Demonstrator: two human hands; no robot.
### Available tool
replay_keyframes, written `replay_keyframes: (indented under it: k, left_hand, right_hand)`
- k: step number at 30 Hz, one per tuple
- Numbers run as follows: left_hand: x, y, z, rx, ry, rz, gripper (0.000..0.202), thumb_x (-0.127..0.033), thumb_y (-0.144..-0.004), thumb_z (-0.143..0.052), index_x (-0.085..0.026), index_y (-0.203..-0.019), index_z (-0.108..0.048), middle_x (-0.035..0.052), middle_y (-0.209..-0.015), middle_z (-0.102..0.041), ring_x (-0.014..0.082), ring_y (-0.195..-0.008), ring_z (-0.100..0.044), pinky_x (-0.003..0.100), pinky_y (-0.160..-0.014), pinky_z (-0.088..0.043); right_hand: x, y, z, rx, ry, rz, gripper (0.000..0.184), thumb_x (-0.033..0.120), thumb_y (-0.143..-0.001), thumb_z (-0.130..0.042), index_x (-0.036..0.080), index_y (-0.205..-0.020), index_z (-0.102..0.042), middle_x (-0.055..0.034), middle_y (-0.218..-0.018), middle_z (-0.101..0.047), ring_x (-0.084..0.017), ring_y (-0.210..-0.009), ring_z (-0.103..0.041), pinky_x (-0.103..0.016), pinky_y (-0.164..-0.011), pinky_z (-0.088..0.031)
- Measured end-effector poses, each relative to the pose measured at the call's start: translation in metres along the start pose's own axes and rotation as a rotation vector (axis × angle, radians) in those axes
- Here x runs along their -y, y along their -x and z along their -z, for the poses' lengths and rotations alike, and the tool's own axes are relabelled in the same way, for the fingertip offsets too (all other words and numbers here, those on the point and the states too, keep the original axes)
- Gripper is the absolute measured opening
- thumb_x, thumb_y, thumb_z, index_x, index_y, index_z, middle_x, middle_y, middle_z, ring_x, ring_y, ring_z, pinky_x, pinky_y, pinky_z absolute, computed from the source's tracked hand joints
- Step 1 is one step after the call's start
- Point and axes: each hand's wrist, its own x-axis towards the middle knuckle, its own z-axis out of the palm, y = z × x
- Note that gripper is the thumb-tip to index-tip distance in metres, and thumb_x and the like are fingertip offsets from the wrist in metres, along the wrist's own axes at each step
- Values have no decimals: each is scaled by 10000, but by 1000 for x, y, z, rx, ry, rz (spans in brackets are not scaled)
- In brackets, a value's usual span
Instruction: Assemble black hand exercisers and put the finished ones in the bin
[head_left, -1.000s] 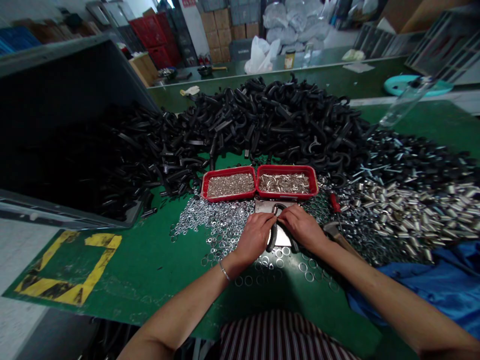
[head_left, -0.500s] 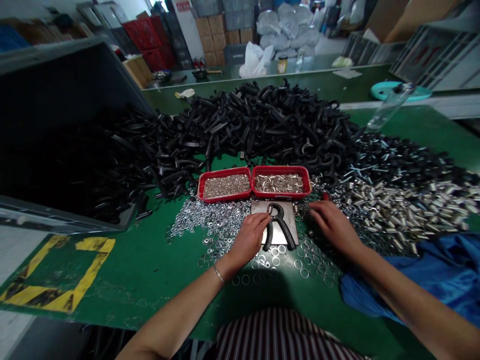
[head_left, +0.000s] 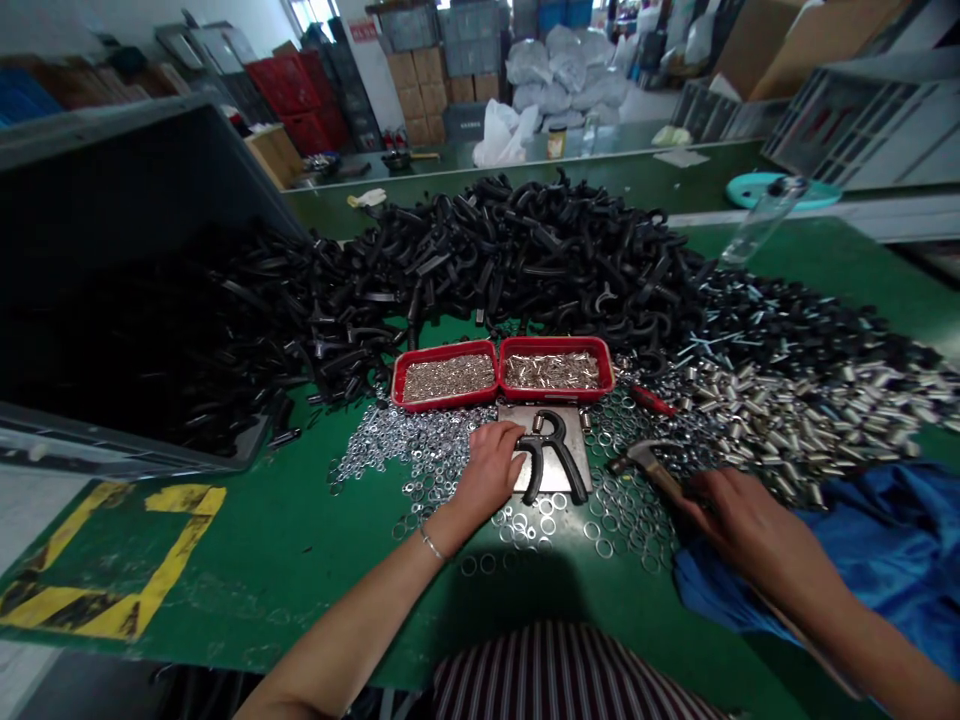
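Observation:
A black two-legged handle part (head_left: 571,468) with a hooked top lies on a square metal plate (head_left: 508,413). My left hand (head_left: 491,468) is closed at its left side, with finger and thumb around a dark bit at the part's upper left leg; exactly what is pinched is partly hidden. A small silver cylinder (head_left: 538,423) sits within the hook. To the right, my right hand (head_left: 739,510) is wrapped round the wooden handle of a claw hammer (head_left: 651,462), whose head points toward the plate, apart from it. Loose metal rings (head_left: 604,547) lie between plate and hammer.
Two red trays (head_left: 444,404) of small metal pins stand behind the plate. Behind them rises a heap of black handles (head_left: 525,240). Small washers (head_left: 375,445) spread left; metal sleeves (head_left: 795,430) and a blue cloth (head_left: 892,530) lie right. A red-handled tool (head_left: 652,400) lies near the right tray.
My right hand has moved right and nearer to me from beside the plate, and now holds the hammer. My left hand has shifted slightly left, still at the handle part.

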Motion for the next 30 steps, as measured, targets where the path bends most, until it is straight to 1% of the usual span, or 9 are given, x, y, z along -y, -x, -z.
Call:
replay_keyframes:
  k: [6,9,11,13,16,20,22,27,30]
  left_hand:
    - [10,-19,17,165,22,-76,189,-277,-929,-606,-196,-1098,-634,68,-1061,-624,247,-1056,-533,419,-944,-407]
    - [14,-20,20,186,30,-101,201,-291,-920,-625,-200,-1098,-638,64,-1065,-631,247,-1068,-534,419,-953,-401]
    - [15,-19,20,182,33,-89,209,-291,-912,-635,-201,-1101,-641,65,-1074,-630,245,-1073,-535,416,-957,-406]
    - [17,-18,18,178,40,-76,212,-292,-904,-644,-206,-1098,-648,64,-1072,-629,244,-1072,-539,414,-960,-412]
    - [19,-19,16,188,49,-79,214,-297,-895,-655,-212,-1092,-654,61,-1059,-630,246,-1072,-543,416,-965,-412]
    - [21,-22,17,202,40,-92,207,-305,-897,-654,-216,-1084,-656,54,-1066,-630,245,-1075,-535,423,-981,-398]
    - [21,-22,18,200,33,-93,212,-302,-899,-652,-215,-1093,-653,55,-1075,-626,245,-1079,-530,420,-986,-394]
    - [19,-18,18,195,12,-86,232,-308,-898,-654,-207,-1106,-641,66,-1071,-619,255,-1078,-528,414,-967,-406]
    - [14,-14,18,188,12,-82,246,-324,-917,-625,-212,-1136,-626,69,-1095,-620,254,-1095,-525,416,-967,-411]
  right_hand:
    - [0,8,-2,43,101,65,358,508,-942,-472,220,-742,-546,-81,-732,-570,-242,-668,-572,-350,-590,-434]
    - [1,-2,4,2,-54,20,312,511,-931,-487,215,-851,-543,-92,-815,-612,-237,-704,-604,-338,-601,-461]
    - [8,-11,9,51,-230,-23,277,481,-937,-490,213,-988,-533,-81,-843,-645,-220,-687,-622,-319,-591,-472]
    - [22,-21,16,179,-380,-41,252,453,-955,-461,224,-1038,-527,-48,-773,-660,-205,-611,-618,-308,-559,-462]
    - [54,-37,33,302,-494,-15,264,468,-984,-398,250,-953,-545,-18,-675,-649,-202,-561,-610,-305,-545,-444]
    - [93,-53,48,129,-525,11,308,495,-1002,-337,257,-987,-531,-40,-730,-671,-207,-609,-629,-304,-570,-435]
    - [101,-60,42,95,-459,27,308,488,-991,-341,245,-976,-529,-65,-751,-677,-221,-613,-628,-311,-568,-421]
    - [98,-73,19,358,-457,68,345,508,-985,-363,245,-816,-509,-34,-651,-634,-211,-575,-605,-300,-566,-414]
    - [93,-72,18,260,-510,15,366,521,-996,-320,249,-824,-493,-25,-667,-625,-204,-599,-605,-302,-602,-429]
